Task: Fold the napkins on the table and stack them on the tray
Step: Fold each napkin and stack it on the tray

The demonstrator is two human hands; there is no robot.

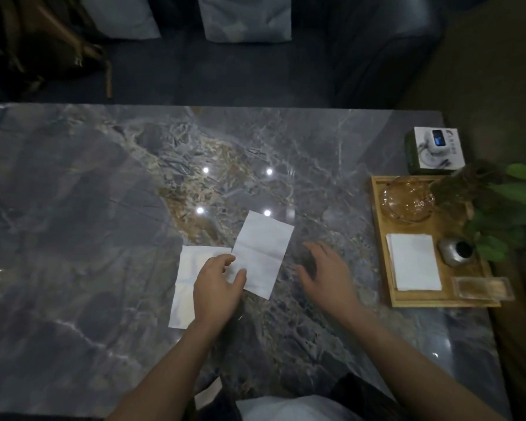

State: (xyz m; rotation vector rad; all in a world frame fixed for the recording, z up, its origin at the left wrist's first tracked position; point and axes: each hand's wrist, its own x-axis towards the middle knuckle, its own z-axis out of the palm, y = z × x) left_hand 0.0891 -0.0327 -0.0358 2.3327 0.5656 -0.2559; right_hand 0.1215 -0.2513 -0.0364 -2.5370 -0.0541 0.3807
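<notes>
Two white napkins lie on the grey marble table [73, 208]. One napkin [263, 250] is tilted and creased, overlapping the corner of the other napkin [186, 284] to its left. My left hand [217, 287] rests across both, thumb and fingers pinching the near left edge of the tilted napkin. My right hand [325, 273] hovers to its right, fingers spread, holding nothing. A wooden tray [438, 300] at the right carries a stack of folded napkins [415, 261].
The tray also holds a glass ashtray [407, 200], a small metal pot [456, 252] and a clear box [483, 287]. A leafy plant [504, 208] overhangs it. A white carton [438, 150] stands behind. A sofa with cushions [243, 19] lies beyond the table.
</notes>
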